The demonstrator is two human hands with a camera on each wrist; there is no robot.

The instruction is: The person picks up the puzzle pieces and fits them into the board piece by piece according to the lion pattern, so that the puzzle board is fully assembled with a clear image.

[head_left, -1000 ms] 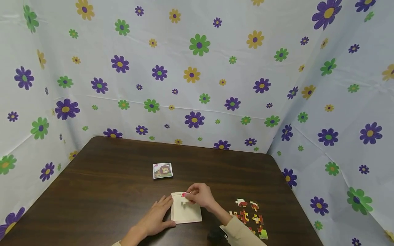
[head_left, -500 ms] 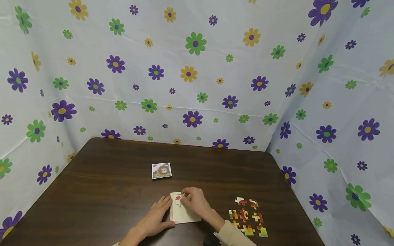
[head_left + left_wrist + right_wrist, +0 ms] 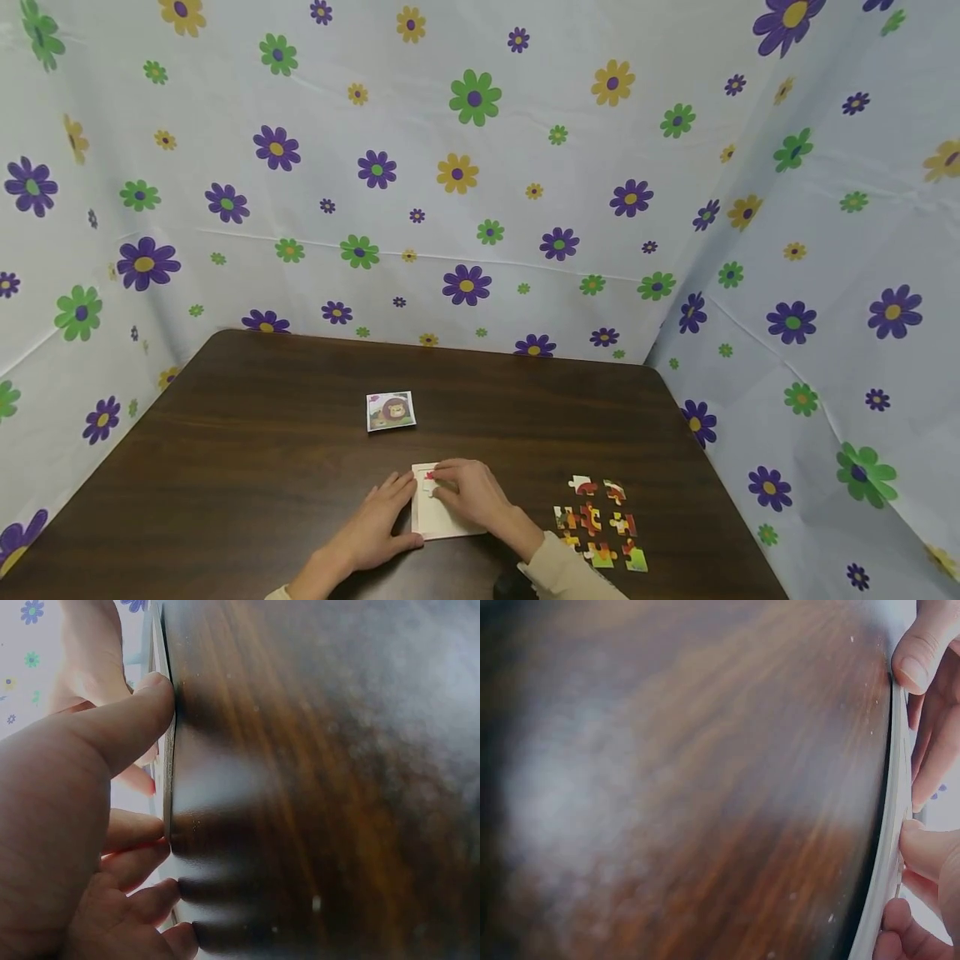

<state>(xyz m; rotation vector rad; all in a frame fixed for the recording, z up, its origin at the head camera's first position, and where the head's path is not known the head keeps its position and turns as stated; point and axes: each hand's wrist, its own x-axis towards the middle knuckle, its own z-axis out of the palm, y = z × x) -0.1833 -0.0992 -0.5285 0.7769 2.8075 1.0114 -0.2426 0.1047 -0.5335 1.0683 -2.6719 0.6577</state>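
A pale, square puzzle tray (image 3: 444,522) lies flat on the table in the head view. At its upper left corner sits a white puzzle piece with a pink patch (image 3: 428,486). My right hand (image 3: 474,497) reaches over the tray from the right, its thumb and index finger on that piece's right side; they hide part of it. Along the tray's left edge rests my left hand (image 3: 372,527), fingers extended and thumb at the lower left corner. In the left wrist view, the left thumb (image 3: 142,712) touches the tray's rim. The right wrist view shows the right thumb (image 3: 922,851) low over the tray.
Several loose puzzle pieces (image 3: 590,518) lie in rough rows on the table's right side. A small lion picture card (image 3: 390,412) lies beyond the tray. Flower-printed curtains (image 3: 480,175) enclose the back and sides of the dark wooden table (image 3: 277,450).
My right hand has lowered the pinched puzzle piece onto the tray and moved it left into the upper left corner. The left hand has stayed at the tray's edge. The head view has shifted slightly.
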